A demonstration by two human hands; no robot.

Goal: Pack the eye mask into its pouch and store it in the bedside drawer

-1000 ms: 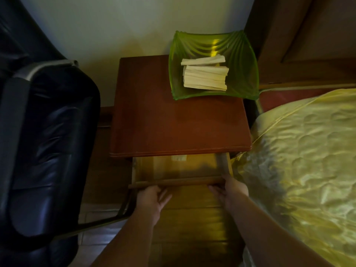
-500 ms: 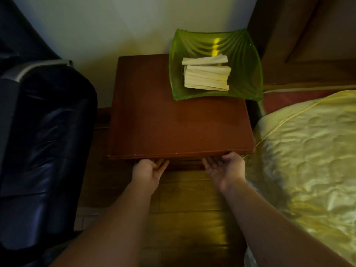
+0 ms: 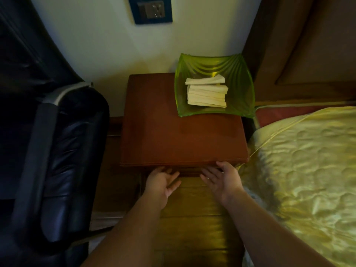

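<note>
The bedside drawer (image 3: 189, 170) is pushed in under the red-brown top of the bedside table (image 3: 173, 139); only a thin strip of its front shows. My left hand (image 3: 162, 183) and my right hand (image 3: 221, 179) rest with spread fingers against that front, just below the table's edge. Neither hand holds anything. The eye mask and its pouch are not in view.
A green glass dish (image 3: 240, 89) with a stack of pale folded strips (image 3: 207, 94) stands at the table's back right. A black office chair (image 3: 48, 151) is close on the left, a bed with a yellow quilted cover (image 3: 308, 170) on the right. A wall socket (image 3: 152, 10) is above.
The drawer was pulled out a second ago; both hands pushed it in under the table top. The view has tilted up, so the wall socket now shows.
</note>
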